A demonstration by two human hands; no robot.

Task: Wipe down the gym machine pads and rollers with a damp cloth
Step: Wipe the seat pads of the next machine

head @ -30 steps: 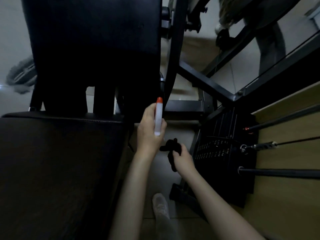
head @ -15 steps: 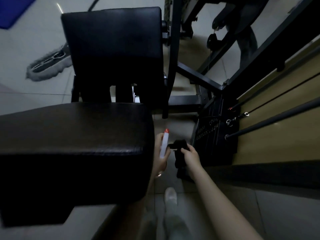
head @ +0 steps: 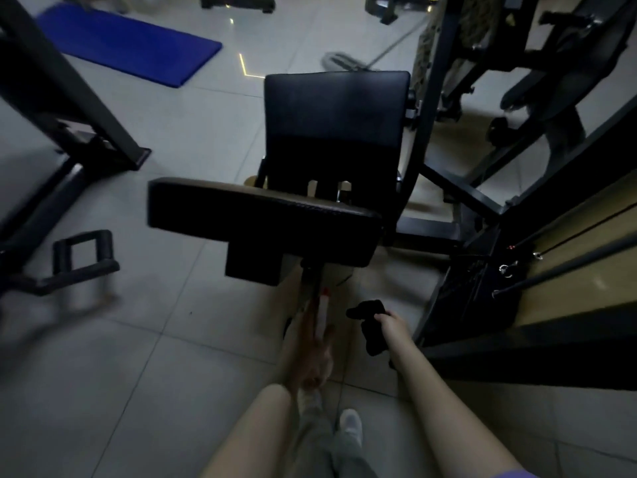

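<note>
So I'm standing on the tile floor [head: 144, 357] looking down at the machine, pretty dim in here btw. My right hand [head: 393, 327] is gripping the black cloth [head: 370, 331], fingers curled round the top of it w/ the rest hanging down below my fist. The cloth isn't touching any pad atm. It's hanging in the air near the weight stack [head: 472, 291], which is sitting just to the right of it.

My left hand [head: 315, 346] is holding a slim white spray bottle [head: 323, 317] w/ a red cap, cap pointing up toward the seat. That hand is coming out super blurry tho, so I can't rly tell how the fingers are lying, only that they're closed on the bottle.

The seat pad [head: 262, 219] is sitting right ahead of both hands, black and flat, up on a post, and the bottle's cap is ending up just under its near edge. Behind it the back pad [head: 336, 112] is standing upright, also black, next to the dark frame [head: 431, 98] on the right side. Both hands are hanging apart from the pads.

Other stuff: a blue mat [head: 127, 43] is lying on the floor far left, a mop head [head: 339, 62] is lying behind the back pad, and a black loop-shaped handle [head: 82, 253] is sticking out low on the left, blurry. My light shoes [head: 351, 422] are showing at the bottom betw my arms.
</note>
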